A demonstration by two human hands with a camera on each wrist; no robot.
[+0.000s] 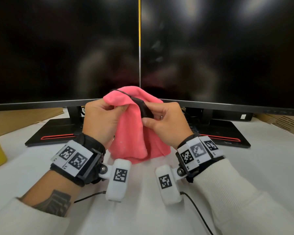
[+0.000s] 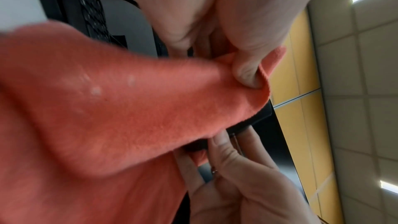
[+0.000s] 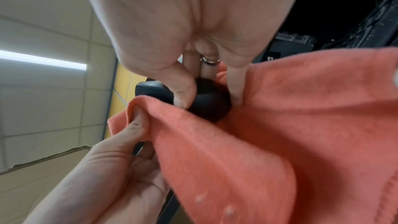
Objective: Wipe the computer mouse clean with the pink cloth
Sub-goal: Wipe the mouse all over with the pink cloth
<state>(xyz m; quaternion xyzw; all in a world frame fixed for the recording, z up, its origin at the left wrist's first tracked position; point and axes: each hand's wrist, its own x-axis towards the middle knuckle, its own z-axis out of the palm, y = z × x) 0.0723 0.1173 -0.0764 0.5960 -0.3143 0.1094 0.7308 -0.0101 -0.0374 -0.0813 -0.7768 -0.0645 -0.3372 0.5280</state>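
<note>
My right hand (image 1: 166,121) pinches the black mouse (image 1: 143,108) thumb and fingers, held mid-air, long axis near-to-far; my left hand (image 1: 100,119) pinches the pink cloth (image 1: 127,133) just left, draped against its left side

Bright ceiling strips (image 3: 43,60) light the scene; dark screens (image 1: 64,48) show soft glare; wrist views blur up close.

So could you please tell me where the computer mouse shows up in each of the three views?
Head: the black mouse sits at centre, between both hands, against the pink cloth.
Left wrist: only a dark edge of it shows right of centre, under the cloth's fold.
Right wrist: its rounded end is at centre, pinched by the right hand.
Shared landmark: the pink cloth touching the mouse.
</note>
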